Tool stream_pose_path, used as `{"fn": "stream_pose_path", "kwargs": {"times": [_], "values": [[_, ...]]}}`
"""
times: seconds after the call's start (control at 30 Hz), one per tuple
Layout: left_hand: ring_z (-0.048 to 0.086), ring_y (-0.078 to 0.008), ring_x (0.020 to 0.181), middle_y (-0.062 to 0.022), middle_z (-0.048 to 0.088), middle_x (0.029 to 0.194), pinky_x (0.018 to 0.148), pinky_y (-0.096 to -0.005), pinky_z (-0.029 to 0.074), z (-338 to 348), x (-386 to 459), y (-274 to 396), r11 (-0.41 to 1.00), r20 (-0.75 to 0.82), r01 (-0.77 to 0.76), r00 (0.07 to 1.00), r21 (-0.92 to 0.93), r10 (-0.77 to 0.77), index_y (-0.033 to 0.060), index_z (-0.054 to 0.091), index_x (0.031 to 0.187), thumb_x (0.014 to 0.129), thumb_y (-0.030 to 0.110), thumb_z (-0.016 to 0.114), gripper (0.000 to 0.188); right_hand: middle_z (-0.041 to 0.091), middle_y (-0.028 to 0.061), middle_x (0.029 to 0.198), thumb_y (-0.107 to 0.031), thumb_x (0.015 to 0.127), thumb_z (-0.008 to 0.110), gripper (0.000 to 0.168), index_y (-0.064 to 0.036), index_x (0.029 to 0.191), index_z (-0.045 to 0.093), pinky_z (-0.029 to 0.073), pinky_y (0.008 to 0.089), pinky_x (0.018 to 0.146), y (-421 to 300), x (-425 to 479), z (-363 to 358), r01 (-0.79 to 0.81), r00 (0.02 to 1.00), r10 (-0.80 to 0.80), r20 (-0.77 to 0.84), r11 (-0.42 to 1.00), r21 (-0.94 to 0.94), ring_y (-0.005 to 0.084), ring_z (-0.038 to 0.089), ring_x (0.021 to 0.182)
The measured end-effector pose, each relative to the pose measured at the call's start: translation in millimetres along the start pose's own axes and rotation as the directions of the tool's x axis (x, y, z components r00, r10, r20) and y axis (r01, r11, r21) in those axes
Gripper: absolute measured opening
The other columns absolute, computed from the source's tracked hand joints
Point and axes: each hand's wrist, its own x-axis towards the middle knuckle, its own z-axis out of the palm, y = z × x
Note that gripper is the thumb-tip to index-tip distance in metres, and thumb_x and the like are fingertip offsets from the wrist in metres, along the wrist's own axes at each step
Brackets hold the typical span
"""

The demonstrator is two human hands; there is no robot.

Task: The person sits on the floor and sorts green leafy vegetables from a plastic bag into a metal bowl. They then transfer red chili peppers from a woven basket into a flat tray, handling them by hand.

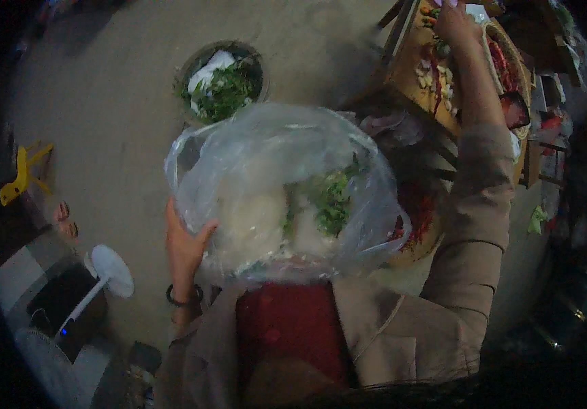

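Note:
A large translucent plastic bag (283,133) with loop handles is in front of my body. Pale white contents (252,214) and chopped leafy greens (331,204) show through it, too blurred to name more closely. My left hand (186,245), with a dark band at the wrist, grips the bag's left side. Far to the upper right, my right hand (457,25) reaches over a wooden table (411,94). Something pinkish (445,2) is at its fingertips, cut off by the frame's top edge. Garlic cloves (446,84) and small chillies (429,15) lie near that hand.
A round container (265,76) of cut greens and a white item stands on the floor beyond the bag. Red dried chillies fill a basket (526,82) on the table; more chillies (418,214) sit low at right. A white fan (112,271) is at left.

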Motion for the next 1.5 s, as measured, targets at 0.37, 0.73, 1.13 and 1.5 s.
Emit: {"fn": "stream_pose_path", "kwargs": {"times": [0.37, 0.73, 1.13, 1.5], "values": [[0.066, -0.0314, 0.098, -0.0199, 0.067, 0.102, 0.083, -0.0403, 0.05, -2.2, -7.1, 16.3, 1.0, 0.006, -0.016, 1.0, 0.017, 0.016, 0.0019, 0.052, 0.123, 0.072, 0.014, 0.074, 0.056, 0.052, 0.0209, 0.133, -0.053, 0.065, 0.08, 0.094, -0.006, 0.138, 0.044, 0.046, 0.0421, 0.095, -81.3, -259.4, -17.8, 0.17, 0.884, -0.424, 0.196, 0.683, 0.71, 0.0335, 0.056, 0.117], [0.065, -0.0249, 0.096, -0.0142, 0.067, 0.105, 0.083, -0.0356, 0.048, -49.2, -16.1, 11.4, 0.977, -0.137, -0.212, 0.969, -0.025, 0.207, 0.0042, 0.059, 0.119, 0.074, 0.006, 0.068, 0.045, 0.07, 0.0139, 0.09, -0.02, 0.081, 0.067, 0.035, -0.003, 0.111, 0.064, 0.05, 0.0383, 0.079, -96.6, -291.3, -61.0, -0.021, 0.938, -0.314, 0.147, 0.372, 0.928, 0.0257, 0.067, 0.086], [0.062, -0.025, 0.102, -0.0144, 0.065, 0.11, 0.089, -0.0361, 0.046, -108.7, 24.1, 61.5, 0.914, -0.217, -0.405, 0.894, -0.013, 0.393, 0.0006, 0.054, 0.123, 0.082, 0.009, 0.067, 0.044, 0.067, 0.0206, 0.086, -0.019, 0.078, 0.066, 0.033, -0.003, 0.106, 0.065, 0.051, 0.04, 0.074, -72.9, -253.0, -157.1, 0.319, 0.944, -0.097, -0.316, 0.513, 0.797, 0.0345, 0.067, 0.081], [0.06, -0.021, 0.102, -0.0103, 0.065, 0.111, 0.089, -0.0338, 0.045, -114.8, 86.4, 111.5, 0.774, -0.393, -0.554, 0.814, -0.306, 0.428, 0.0018, 0.059, 0.119, 0.086, 0.026, 0.067, 0.042, 0.068, 0.0204, 0.087, -0.018, 0.079, 0.063, 0.036, -0.002, 0.111, 0.063, 0.051, 0.0368, 0.073, -107.0, -226.8, -216.8, 0.472, 0.806, 0.154, -0.571, 0.414, 0.778, 0.0314, 0.068, 0.08]]}}
